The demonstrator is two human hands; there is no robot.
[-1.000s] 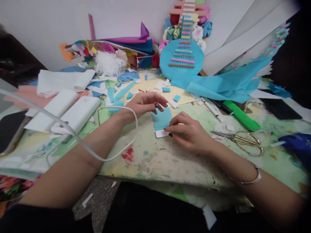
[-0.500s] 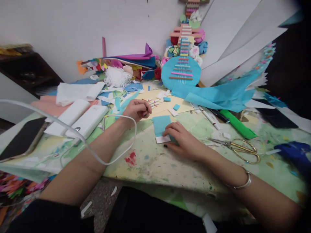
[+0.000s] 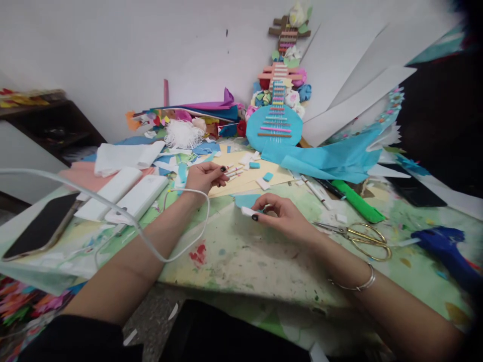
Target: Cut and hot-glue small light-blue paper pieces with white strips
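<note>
My right hand pinches a piece of light-blue paper between thumb and fingers, with a small white piece at its near edge. The paper's near end is tilted up off the table. Further left and a little higher is my left hand, its fingers curled and the thumb pressed to them; whether anything small is in them I cannot make out. Just beyond it lie several thin white sticks with dark ends. Small blue pieces and a white block rest nearby.
Gold-handled scissors, a green tube-like case and a blue glue gun lie to the right. A white cable loops over my left forearm. White boxes and a phone are at left. A decorated blue paper lute leans behind.
My right hand has gone from pressing on the flat blue paper to pinching and lifting its near edge with the white piece. My left hand has turned, its thumb now showing. The camera view has shifted.
</note>
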